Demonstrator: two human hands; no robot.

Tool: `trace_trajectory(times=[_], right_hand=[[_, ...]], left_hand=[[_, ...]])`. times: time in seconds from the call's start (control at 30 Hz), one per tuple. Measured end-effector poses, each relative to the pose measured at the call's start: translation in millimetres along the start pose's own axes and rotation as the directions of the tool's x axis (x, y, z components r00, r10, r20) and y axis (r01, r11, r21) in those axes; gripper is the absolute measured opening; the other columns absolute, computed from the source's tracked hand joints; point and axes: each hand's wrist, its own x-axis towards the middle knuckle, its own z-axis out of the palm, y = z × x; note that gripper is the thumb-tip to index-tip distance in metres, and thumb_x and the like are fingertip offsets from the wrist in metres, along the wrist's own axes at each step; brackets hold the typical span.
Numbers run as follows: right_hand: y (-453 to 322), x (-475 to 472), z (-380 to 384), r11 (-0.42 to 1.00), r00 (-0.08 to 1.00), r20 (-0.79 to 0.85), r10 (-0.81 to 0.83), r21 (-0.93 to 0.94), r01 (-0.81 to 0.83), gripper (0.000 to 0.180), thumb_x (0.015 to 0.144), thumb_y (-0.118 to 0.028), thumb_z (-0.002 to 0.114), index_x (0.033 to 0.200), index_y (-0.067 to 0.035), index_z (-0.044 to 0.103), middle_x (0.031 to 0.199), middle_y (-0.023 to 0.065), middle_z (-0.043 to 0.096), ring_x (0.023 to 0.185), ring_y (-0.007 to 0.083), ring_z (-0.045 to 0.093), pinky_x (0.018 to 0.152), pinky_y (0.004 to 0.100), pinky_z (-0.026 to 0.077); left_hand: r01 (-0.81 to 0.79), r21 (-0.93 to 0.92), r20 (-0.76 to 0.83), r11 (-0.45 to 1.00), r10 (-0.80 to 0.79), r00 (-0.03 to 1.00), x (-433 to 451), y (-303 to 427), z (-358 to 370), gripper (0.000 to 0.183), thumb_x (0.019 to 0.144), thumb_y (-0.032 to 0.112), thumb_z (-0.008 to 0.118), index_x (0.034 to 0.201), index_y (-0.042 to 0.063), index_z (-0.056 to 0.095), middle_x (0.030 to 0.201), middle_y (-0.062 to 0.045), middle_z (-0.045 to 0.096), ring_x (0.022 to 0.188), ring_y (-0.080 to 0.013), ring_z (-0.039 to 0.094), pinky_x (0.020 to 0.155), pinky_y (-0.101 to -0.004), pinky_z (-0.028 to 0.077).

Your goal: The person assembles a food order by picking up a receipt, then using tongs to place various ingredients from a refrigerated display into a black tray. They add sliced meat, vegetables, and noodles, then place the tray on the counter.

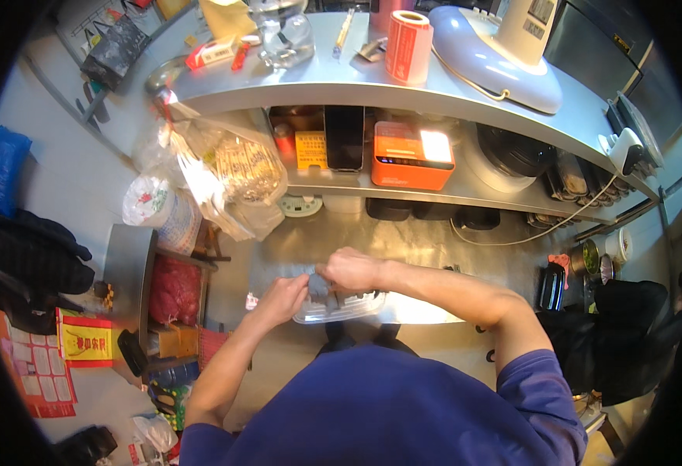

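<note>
My left hand [284, 298] pinches the left side of a small bluish-grey piece of soft material [318, 288]; it could be cloth or thin plastic, and blur hides the detail. Curled into a fist on the opposite side, my right hand [354, 270] grips the same piece. Below both hands a clear plastic tray or lid [341, 312] rests at the near edge of the metal worktop [422, 256]. My right wrist and fingers cover part of what lies in or behind it.
An orange device [413, 157] and a phone [344, 138] stand on the shelf ahead. Bagged wooden sticks [247, 169] hang at the left, above a white bucket [163, 212]. A white cable [527, 240] loops down on the right, near small food tubs [591, 256].
</note>
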Motion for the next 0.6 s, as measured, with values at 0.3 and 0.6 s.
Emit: trace_trajectory(times=[0.3,0.6], right_hand=[[-3,13,-40,0.998,0.995,-0.103,-0.002,-0.065,-0.005,0.023,0.079,-0.019,0.073,0.088,-0.001,0.062,0.076,0.0233,0.067,0.072,0.0410,0.067,0.063,0.0487,0.052],[-20,-8,41,0.487,0.345,-0.405,0.847,0.851,-0.198,0.038,0.078,0.002,0.073,0.116,0.002,0.069,0.090,0.0082,0.072,0.083,0.0181,0.070,0.078,0.0283,0.055]], left_hand=[[0.003,0.125,-0.230,0.992,0.027,0.973,-31,-14,-36,0.020,0.096,0.013,0.062,0.080,0.000,0.062,0.068,-0.022,0.066,0.061,-0.0401,0.065,0.057,-0.0473,0.050],[0.185,-0.364,-0.511,0.913,-0.362,0.779,-49,-14,29,0.030,0.102,0.019,0.062,0.077,0.000,0.063,0.055,-0.006,0.061,0.049,-0.0126,0.059,0.048,-0.0294,0.043]])
